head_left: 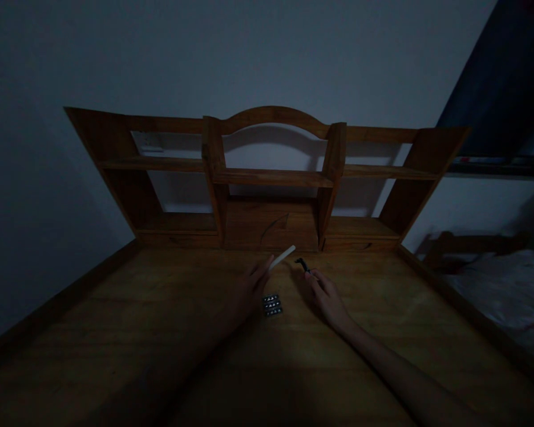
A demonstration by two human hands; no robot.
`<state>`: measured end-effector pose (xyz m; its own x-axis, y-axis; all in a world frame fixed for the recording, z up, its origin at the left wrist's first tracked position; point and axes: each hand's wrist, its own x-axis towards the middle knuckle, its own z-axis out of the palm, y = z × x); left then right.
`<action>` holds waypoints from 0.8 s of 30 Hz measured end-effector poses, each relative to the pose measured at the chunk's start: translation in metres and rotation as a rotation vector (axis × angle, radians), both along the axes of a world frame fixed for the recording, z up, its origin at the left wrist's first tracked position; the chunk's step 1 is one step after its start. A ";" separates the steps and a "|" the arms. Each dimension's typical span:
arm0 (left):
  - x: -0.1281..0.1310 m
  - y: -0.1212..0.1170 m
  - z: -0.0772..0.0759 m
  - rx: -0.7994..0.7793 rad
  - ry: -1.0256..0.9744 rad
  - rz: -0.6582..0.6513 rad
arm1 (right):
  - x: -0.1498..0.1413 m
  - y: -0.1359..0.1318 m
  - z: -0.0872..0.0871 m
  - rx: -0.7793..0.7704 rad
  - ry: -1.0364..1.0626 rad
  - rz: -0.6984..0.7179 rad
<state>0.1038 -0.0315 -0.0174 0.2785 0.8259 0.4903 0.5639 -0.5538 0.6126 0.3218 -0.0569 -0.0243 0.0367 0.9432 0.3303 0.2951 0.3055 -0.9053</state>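
Dimly lit, wooden shelves (271,177) back the desk (129,302).

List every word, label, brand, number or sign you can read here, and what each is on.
No text is readable.
Small dark pieces on the desk: pale marks, too small and dim to read.
White stick and black tool: no legible lettering.

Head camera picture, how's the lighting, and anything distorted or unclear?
Head view: dim throughout, with the left forearm sunk in shadow; head view: the shelf unit splays outward at its sides, suggesting wide-lens distortion; head view: the black item in the right hand is too dark for fine detail.
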 end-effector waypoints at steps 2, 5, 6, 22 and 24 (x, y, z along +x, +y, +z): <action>0.001 -0.001 0.000 -0.007 -0.002 -0.047 | 0.000 0.000 0.000 -0.002 -0.003 -0.002; 0.001 -0.002 0.002 -0.019 -0.004 -0.088 | 0.000 -0.002 0.001 -0.005 0.014 -0.003; 0.001 -0.002 0.003 -0.025 -0.002 -0.102 | 0.000 -0.002 0.002 -0.012 0.027 -0.001; 0.002 -0.003 0.002 -0.169 -0.120 -0.222 | 0.003 0.002 -0.007 -0.125 0.071 0.117; 0.001 -0.003 0.001 -0.164 -0.127 -0.236 | 0.003 0.003 -0.009 -0.143 0.078 0.135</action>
